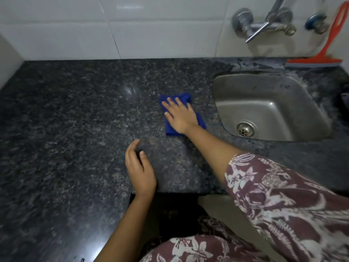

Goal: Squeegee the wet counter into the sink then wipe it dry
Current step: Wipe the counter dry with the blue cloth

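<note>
One flat right hand [179,115] presses blue cloth [171,127].

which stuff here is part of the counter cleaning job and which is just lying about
Part of the job: blue cloth, pressed flat under the right hand; granite counter; sink; orange squeegee, leaning on the wall behind the sink.
Just lying about: wall tap; blue-capped valve; left hand, holding nothing, at the counter's front edge.
</note>
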